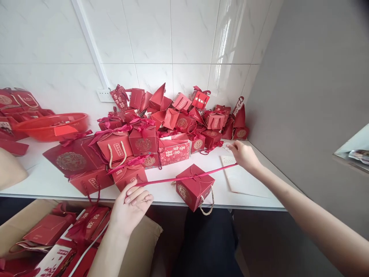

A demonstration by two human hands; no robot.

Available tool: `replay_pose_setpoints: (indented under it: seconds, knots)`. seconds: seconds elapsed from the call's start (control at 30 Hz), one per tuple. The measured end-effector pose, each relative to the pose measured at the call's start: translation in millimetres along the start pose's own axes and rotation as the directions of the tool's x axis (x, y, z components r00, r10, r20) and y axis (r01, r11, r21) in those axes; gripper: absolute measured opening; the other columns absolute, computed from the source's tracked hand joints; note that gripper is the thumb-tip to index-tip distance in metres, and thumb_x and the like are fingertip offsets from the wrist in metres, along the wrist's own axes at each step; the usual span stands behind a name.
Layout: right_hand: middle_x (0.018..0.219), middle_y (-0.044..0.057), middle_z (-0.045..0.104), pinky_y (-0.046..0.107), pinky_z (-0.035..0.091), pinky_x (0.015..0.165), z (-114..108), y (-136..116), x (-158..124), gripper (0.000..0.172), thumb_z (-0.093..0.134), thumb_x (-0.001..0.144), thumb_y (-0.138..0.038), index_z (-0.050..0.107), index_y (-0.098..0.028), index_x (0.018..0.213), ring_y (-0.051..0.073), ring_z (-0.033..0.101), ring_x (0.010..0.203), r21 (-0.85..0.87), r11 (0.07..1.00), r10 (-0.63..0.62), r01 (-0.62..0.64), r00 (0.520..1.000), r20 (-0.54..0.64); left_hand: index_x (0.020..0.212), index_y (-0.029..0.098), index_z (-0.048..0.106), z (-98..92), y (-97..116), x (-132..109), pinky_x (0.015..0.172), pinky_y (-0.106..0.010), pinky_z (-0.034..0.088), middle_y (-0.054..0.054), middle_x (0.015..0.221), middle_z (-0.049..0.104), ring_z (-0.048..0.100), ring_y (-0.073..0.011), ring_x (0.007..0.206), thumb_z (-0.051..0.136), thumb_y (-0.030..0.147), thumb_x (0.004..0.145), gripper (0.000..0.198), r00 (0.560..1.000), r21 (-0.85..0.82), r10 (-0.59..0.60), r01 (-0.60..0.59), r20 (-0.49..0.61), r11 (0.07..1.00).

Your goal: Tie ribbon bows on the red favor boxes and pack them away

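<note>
A red gift box [193, 186] with a gold round emblem and a twisted rope handle sits at the table's front edge, slightly over it. Across its folded top runs a red ribbon [161, 181], pulled taut to both sides and crossed at the middle. My left hand [134, 204], left of the box, is closed on one end of the ribbon, its fingers curled. To the right and farther back, my right hand [243, 154] pinches the other end. Neither hand touches the box.
Many red gift boxes [143, 140] are heaped against the tiled wall. A red plastic basin [72, 121] stands left. Beneath the right arm lies an open notebook [242, 182]. A cardboard carton [141, 238] of boxes is lower left; a grey panel [294, 100] borders the right. Part of another person's arm [10, 169] shows left.
</note>
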State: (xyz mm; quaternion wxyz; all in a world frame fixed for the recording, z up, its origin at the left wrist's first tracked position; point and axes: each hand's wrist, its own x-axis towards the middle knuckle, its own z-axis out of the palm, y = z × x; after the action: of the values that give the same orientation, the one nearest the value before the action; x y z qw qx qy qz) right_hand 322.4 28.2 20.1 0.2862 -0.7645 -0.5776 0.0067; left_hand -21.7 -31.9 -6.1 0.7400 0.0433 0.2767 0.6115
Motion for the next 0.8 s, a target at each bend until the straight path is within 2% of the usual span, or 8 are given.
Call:
replay_pose_setpoints:
  seconds: [0.13, 0.23, 0.3, 0.37, 0.47, 0.63, 0.7, 0.8]
  knots:
    - [0.050, -0.004, 0.045, 0.022, 0.030, 0.052, -33, -29, 2, 0.035, 0.050, 0.086, -0.032, 0.038, -0.020, 0.054, 0.010, 0.037, 0.049, 0.115, 0.991, -0.059, 0.071, 0.993, -0.102, 0.053, 0.019, 0.026, 28.9, -1, 4, 0.049, -0.023, 0.040, 0.009, 0.037, 0.029, 0.034, -0.0058, 0.035, 0.045, 0.010, 0.081, 0.035, 0.993, 0.056, -0.029, 0.022, 0.110, 0.998]
    - [0.047, -0.005, 0.042, 0.021, 0.029, 0.049, -57, -66, 5, 0.038, 0.052, 0.084, -0.037, 0.042, -0.018, 0.053, 0.008, 0.035, 0.047, 0.227, 0.955, -0.152, 0.188, 0.974, -0.168, 0.056, 0.018, 0.032, 71.6, -6, 5, 0.049, -0.023, 0.039, 0.008, 0.043, 0.032, 0.037, -0.0058, 0.038, 0.044, 0.014, 0.082, 0.029, 0.967, 0.144, -0.005, -0.033, 0.255, 0.989]
    - [0.047, -0.005, 0.043, 0.021, 0.030, 0.050, -71, -92, 7, 0.038, 0.054, 0.082, -0.038, 0.043, -0.017, 0.051, 0.007, 0.038, 0.047, 0.278, 0.917, -0.234, 0.286, 0.950, -0.207, 0.062, 0.017, 0.042, 104.2, -11, 6, 0.049, -0.022, 0.039, 0.006, 0.049, 0.038, 0.041, -0.0062, 0.043, 0.043, 0.017, 0.083, 0.021, 0.926, 0.230, -0.038, -0.054, 0.376, 0.972]
    - [0.045, -0.005, 0.044, 0.020, 0.032, 0.049, -82, -114, 7, 0.038, 0.055, 0.081, -0.037, 0.044, -0.017, 0.051, 0.007, 0.040, 0.045, 0.329, 0.874, -0.307, 0.357, 0.931, -0.197, 0.068, 0.015, 0.049, 134.2, -17, 7, 0.048, -0.021, 0.039, 0.005, 0.052, 0.040, 0.042, -0.0059, 0.043, 0.043, 0.017, 0.084, 0.017, 0.887, 0.362, -0.097, -0.082, 0.451, 0.929]
    - [0.040, -0.006, 0.040, 0.019, 0.031, 0.043, -93, -137, 8, 0.039, 0.057, 0.081, -0.035, 0.041, -0.018, 0.049, 0.006, 0.042, 0.037, 0.403, 0.836, -0.356, 0.372, 0.927, -0.117, 0.068, 0.013, 0.054, 166.1, -21, 15, 0.043, -0.019, 0.035, 0.005, 0.050, 0.039, 0.039, -0.0048, 0.039, 0.047, 0.020, 0.084, 0.019, 0.852, 0.573, -0.157, -0.189, 0.500, 0.798]
    - [0.040, -0.009, 0.033, 0.017, 0.024, 0.035, -101, -149, 7, 0.042, 0.061, 0.079, -0.038, 0.037, -0.018, 0.052, 0.007, 0.047, 0.032, 0.481, 0.793, -0.426, 0.373, 0.905, 0.002, 0.058, 0.010, 0.056, 184.7, -14, 33, 0.037, -0.016, 0.028, 0.008, 0.041, 0.029, 0.030, -0.0028, 0.034, 0.060, 0.028, 0.078, 0.027, 0.793, 0.682, -0.030, -0.504, 0.609, 0.529]
    - [0.041, -0.009, 0.035, 0.017, 0.024, 0.035, -104, -148, 5, 0.040, 0.062, 0.079, -0.038, 0.039, -0.018, 0.052, 0.007, 0.048, 0.032, 0.492, 0.785, -0.443, 0.375, 0.896, 0.022, 0.055, 0.010, 0.056, 185.6, -10, 37, 0.039, -0.016, 0.031, 0.008, 0.040, 0.027, 0.030, -0.0029, 0.036, 0.062, 0.028, 0.076, 0.028, 0.772, 0.676, -0.022, -0.542, 0.635, 0.499]
    - [0.044, -0.006, 0.045, 0.018, 0.028, 0.037, -109, -142, 5, 0.037, 0.062, 0.078, -0.041, 0.047, -0.016, 0.055, 0.006, 0.048, 0.033, 0.478, 0.799, -0.431, 0.365, 0.902, 0.031, 0.052, 0.012, 0.053, 184.5, 1, 36, 0.043, -0.017, 0.035, 0.009, 0.041, 0.025, 0.032, -0.0039, 0.038, 0.059, 0.026, 0.076, 0.028, 0.781, 0.654, -0.004, -0.519, 0.624, 0.550]
